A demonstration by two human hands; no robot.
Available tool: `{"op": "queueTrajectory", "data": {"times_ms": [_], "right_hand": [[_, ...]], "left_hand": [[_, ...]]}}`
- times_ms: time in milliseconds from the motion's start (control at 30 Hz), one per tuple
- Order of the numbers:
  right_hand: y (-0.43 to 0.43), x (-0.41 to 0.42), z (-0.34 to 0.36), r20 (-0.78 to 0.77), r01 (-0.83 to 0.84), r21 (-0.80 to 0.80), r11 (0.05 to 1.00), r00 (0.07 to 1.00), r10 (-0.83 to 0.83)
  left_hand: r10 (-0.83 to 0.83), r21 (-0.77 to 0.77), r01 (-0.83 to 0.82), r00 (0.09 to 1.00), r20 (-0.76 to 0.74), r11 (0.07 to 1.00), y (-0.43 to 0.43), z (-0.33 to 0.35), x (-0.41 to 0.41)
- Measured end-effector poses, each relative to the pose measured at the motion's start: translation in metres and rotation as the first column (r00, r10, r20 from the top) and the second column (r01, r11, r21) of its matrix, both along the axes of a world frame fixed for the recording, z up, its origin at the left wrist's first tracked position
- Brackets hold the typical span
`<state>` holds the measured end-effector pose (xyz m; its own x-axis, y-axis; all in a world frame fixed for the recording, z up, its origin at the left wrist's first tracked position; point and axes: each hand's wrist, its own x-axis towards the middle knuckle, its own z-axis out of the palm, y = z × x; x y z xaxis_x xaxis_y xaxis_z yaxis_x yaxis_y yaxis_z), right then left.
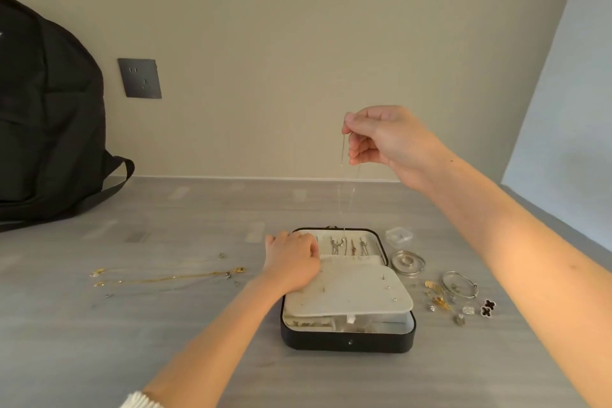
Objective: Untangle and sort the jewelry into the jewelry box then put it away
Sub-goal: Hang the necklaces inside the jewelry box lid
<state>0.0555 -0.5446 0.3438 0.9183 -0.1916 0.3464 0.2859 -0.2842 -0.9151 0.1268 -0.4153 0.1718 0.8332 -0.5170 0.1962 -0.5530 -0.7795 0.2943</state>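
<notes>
Centrally on the grey, wood-grained tabletop [165,341] lies the jewelry box [347,339], a rounded black case lined in pale fabric. Its open lid lies flat behind, with several chains hung in a row; a soft cream flap studded with earring posts covers most of the base compartments, so their contents are hard to make out. The left hand [293,262] rests curled on the flap's far left corner; whether its fingers grip the edge cannot be told. The right hand [381,137] is raised high, fingers pinched shut on a thin silver necklace [343,149] that dangles toward the lid, its lower length nearly invisible against the wall. Gold chains [165,278] stretch out left of the box. To its right sit a clear plastic tub [399,236], silver bangles [408,262], and small earrings [486,307]. A black backpack [49,109] is cut off at the left edge.
</notes>
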Motion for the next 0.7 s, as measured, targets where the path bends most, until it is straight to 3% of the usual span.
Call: {"op": "queueTrajectory", "data": {"times_ms": [167, 467, 700], "right_hand": [[0.003, 0.028, -0.017, -0.028, 0.006, 0.005, 1.0, 1.0, -0.005], [0.009, 0.045, -0.033, -0.113, -0.034, -0.024, 0.999, 0.993, 0.031], [0.017, 0.042, -0.051, -0.255, -0.023, -0.175, 0.984, 0.967, -0.023]], "left_hand": [[0.027, -0.126, 0.0, 0.977, 0.212, 0.992, 0.005, -0.008, -0.007], [0.076, -0.333, 0.055, 0.927, 0.367, 0.941, 0.007, -0.012, -0.007], [0.089, -0.362, 0.081, 0.898, 0.43, 0.929, 0.007, -0.013, -0.006]]}}
